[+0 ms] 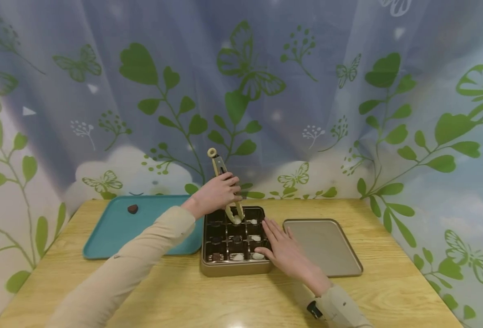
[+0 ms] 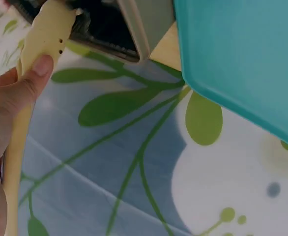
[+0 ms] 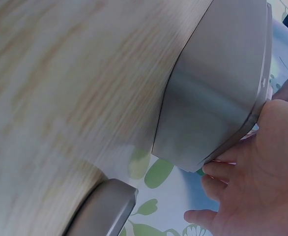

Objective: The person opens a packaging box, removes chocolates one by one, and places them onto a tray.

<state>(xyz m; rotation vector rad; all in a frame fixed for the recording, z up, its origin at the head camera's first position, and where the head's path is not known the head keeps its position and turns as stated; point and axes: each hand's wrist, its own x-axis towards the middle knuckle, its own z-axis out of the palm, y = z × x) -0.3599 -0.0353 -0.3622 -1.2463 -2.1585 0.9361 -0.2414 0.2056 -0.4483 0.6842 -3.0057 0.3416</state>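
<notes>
My left hand [image 1: 216,193] grips a pair of cream-coloured tongs [image 1: 218,164], its thumb pressed along one arm in the left wrist view. The tongs' tips reach down into a back middle compartment of a bronze metal box [image 1: 237,269], right at a small whitish piece [image 1: 236,219]. Dark dividers split this box into several compartments, which hold whitish pieces [image 1: 256,238] and dark brown pieces [image 1: 216,257]. My right hand [image 1: 286,253] rests on the right rim of the box with fingers extended; in the right wrist view the fingertips lie along its upper edge.
Left of the box lies a teal tray [image 1: 110,239] with one dark brown piece [image 1: 132,209] on it. A flat bronze lid [image 1: 327,246] lies to the right. Behind the wooden table [image 1: 175,296] hangs a patterned curtain [image 1: 266,127].
</notes>
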